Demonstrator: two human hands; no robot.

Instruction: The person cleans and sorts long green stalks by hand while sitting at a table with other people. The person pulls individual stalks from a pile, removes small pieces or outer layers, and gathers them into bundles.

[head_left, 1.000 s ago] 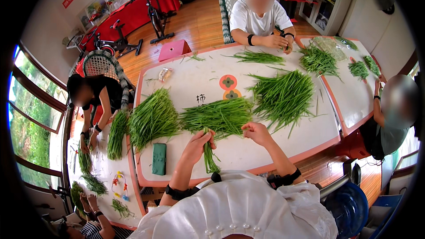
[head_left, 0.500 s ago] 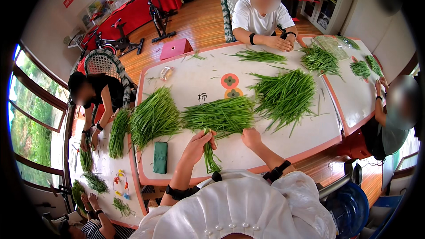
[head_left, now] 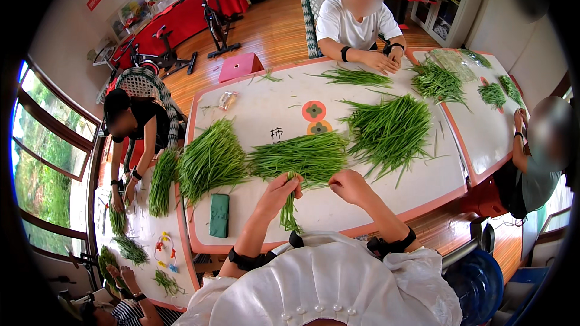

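Observation:
My left hand (head_left: 280, 193) is closed around a small bunch of green chives (head_left: 289, 214), whose ends hang down toward me over the table's near edge. At its right, my right hand (head_left: 351, 186) has its fingers bent into a pinch; whatever they hold, if anything, is too small to make out. Just beyond both hands lies a long pile of chives (head_left: 299, 156), spread sideways on the white table (head_left: 254, 111). A taller heap of chives (head_left: 211, 160) is on its left, and a loose heap (head_left: 389, 133) on its right.
A green oblong case (head_left: 219, 215) lies left of my left arm. Across the table, a person in white (head_left: 362, 24) sits near a thin row of chives (head_left: 353, 77). Other people work at tables on both sides. A blue tub (head_left: 474, 281) stands at lower right.
My right hand has lifted off the pile's near edge and turned, its fingers now pinched toward my left hand. My left hand has shifted slightly right with the bunch.

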